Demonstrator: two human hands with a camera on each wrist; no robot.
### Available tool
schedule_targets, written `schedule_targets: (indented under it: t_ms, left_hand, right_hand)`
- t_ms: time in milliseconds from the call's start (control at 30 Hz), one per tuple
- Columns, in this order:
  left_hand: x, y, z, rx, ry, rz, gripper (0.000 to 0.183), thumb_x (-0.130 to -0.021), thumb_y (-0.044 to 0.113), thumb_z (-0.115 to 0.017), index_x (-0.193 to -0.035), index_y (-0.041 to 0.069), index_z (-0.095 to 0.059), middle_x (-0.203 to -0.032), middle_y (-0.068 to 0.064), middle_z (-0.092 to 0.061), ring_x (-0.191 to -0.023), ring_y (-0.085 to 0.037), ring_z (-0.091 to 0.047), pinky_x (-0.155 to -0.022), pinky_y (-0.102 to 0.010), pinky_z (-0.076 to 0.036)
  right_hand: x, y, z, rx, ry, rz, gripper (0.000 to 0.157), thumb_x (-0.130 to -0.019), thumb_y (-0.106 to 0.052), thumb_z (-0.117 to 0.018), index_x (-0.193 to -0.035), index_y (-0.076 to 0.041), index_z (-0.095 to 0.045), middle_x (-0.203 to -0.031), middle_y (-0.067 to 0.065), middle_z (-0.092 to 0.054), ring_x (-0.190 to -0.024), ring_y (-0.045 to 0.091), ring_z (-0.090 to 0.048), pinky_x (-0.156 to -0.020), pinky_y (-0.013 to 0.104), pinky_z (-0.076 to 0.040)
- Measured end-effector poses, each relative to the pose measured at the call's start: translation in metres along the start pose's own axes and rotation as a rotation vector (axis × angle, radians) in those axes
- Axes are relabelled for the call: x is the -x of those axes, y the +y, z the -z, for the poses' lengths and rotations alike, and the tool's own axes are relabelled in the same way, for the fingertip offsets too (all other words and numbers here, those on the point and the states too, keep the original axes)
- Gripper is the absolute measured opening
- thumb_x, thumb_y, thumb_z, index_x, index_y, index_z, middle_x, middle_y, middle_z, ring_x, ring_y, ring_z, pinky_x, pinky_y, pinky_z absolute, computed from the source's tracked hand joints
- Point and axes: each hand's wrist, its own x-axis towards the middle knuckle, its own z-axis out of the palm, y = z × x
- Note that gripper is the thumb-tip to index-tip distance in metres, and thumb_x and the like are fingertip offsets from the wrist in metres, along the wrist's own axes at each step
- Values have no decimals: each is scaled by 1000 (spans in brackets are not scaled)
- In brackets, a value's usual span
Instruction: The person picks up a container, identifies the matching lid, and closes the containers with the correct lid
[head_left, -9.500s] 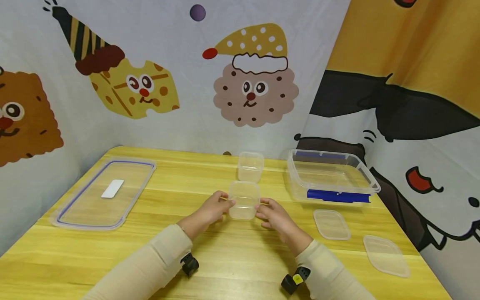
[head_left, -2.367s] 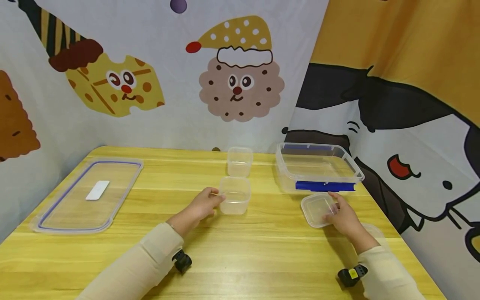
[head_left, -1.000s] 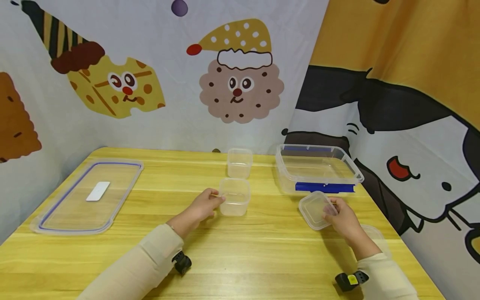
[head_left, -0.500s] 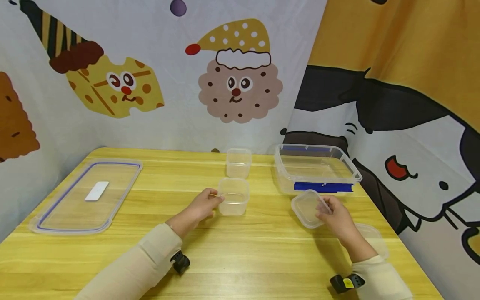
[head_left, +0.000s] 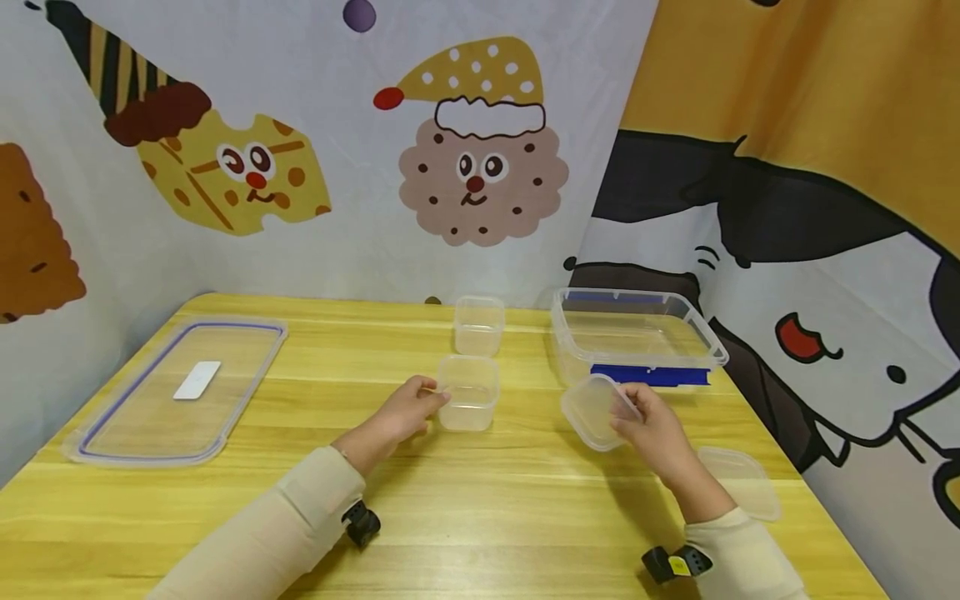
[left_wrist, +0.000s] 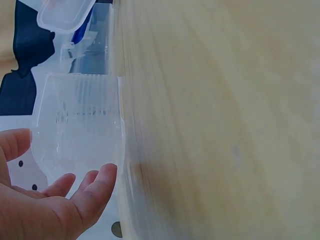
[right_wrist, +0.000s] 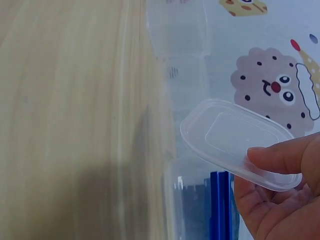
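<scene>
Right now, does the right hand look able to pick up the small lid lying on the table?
Probably not at once: the right hand pinches another lid. The small lid shows nothing lying on it, so the way would likely be free once that hand is empty.

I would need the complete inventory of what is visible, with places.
Table: 1, yellow wood-grain, lower view
Cartoon-printed cloth: count unclear, mostly white, behind the table
Large lid: 1, clear with blue edging, left
Flat rectangle: 1, white, mid large lid
Small containers: 2, clear, centre, one behind the other
Large box: 1, clear, back right
Clips: 2 or more, blue, on the large box
Raised small lid: 1, clear, above the table
Second small lid: 1, clear, flat, right
Left hand: 1, bare, at the nearer container's left side
Right hand: 1, bare, pinching the raised small lid
Sleeves: 2, cream, on both arms
Wrist cameras: 2, black, near the wrists
</scene>
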Motion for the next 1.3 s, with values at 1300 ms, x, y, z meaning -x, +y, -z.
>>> schedule_targets:
  t_ms: [1300]
  left_hand:
    - [12,22,24,-5,80,-114,52,-101,23,-51,-141,-4,-33,-138,-25,-40,-125,-40,-44,-101,-53,-43]
  right_hand:
    - [-21,-41,-36,121,51,189,23,-90,4,-62,-112,-1,-57,-98,14,-61,-91,26,-58,-75,38,-50]
